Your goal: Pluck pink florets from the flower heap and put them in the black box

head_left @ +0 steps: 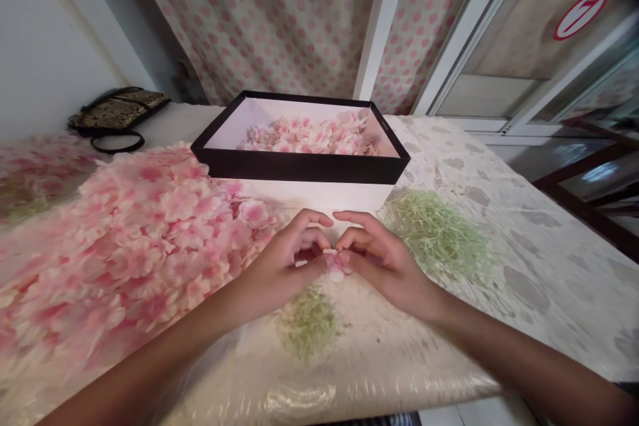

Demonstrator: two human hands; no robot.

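The bare left hand (299,246) and the bare right hand (382,256) meet above the table, thumbs and bent fingers brought together around a small pale-pink fabric flower (337,266); the left hand pinches its one side between thumb and curled fingers, the right hand pinches the other — both index fingers arch above it, their tips close to each other. The flower sits between the two sets of fingertips, just in front of the open rectangular box with a black upper band and white lower wall (304,168); inside that box lies a heap of pale-pink fabric blossoms (314,135), lower than the rim.

To the left spreads a large loose mound of pink fabric petals (150,233), reaching up to the box's near left corner; to the right of the hands lies a tangled pile of thin light-green plastic stems (442,233); nearer the table's front edge, below the flower, is a smaller clump of yellow-green bits (308,323). All of these rest on a cream, leaf-patterned table cover with a glossy front edge (529,233); at the far left corner lies a dark patterned pouch with a black strap loop (120,110) — behind everything hangs a beige curtain with pink dots (279,20).
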